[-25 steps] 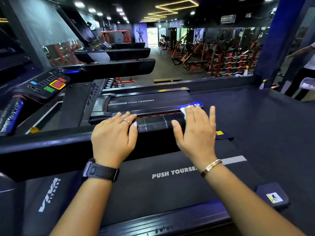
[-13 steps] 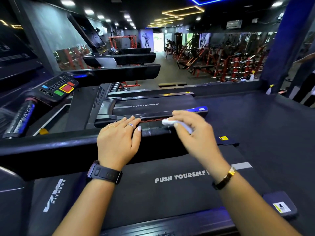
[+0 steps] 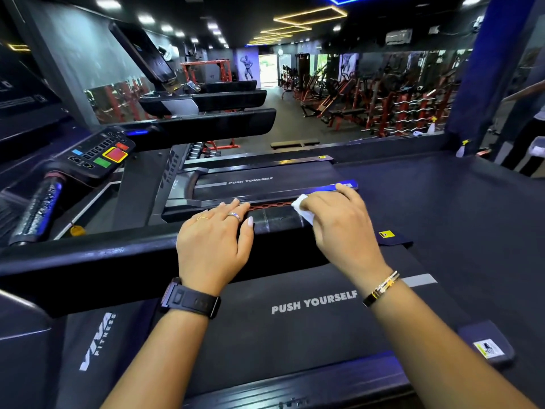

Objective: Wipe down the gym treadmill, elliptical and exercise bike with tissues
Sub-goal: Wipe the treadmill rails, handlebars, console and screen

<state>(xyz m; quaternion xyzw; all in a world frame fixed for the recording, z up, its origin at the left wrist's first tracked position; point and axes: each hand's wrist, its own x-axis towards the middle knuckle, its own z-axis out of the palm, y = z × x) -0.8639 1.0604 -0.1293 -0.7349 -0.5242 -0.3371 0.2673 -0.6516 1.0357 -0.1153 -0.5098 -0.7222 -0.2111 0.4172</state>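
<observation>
Left hand (image 3: pixel 213 240) flat on the treadmill handrail (image 3: pixel 88 261), fingers relaxed, holding nothing. Right hand (image 3: pixel 339 228) grips a white tissue (image 3: pixel 303 209) against the rail's end. Dark floor (image 3: pixel 457 216) lies open to the right. Next machine's console (image 3: pixel 100 154) stands close on the left. My fingers hide most of the tissue.

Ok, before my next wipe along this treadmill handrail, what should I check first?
1. Grip on the tissue: ok, the right hand holds it.
2. Contact with the handrail: ok, the tissue lies on it.
3. Path leftward free: not ok, the left hand rests on the handrail.
4. Is the tissue clean enough: cannot tell.
5. Is the handrail under the left hand wiped: cannot tell.
</observation>
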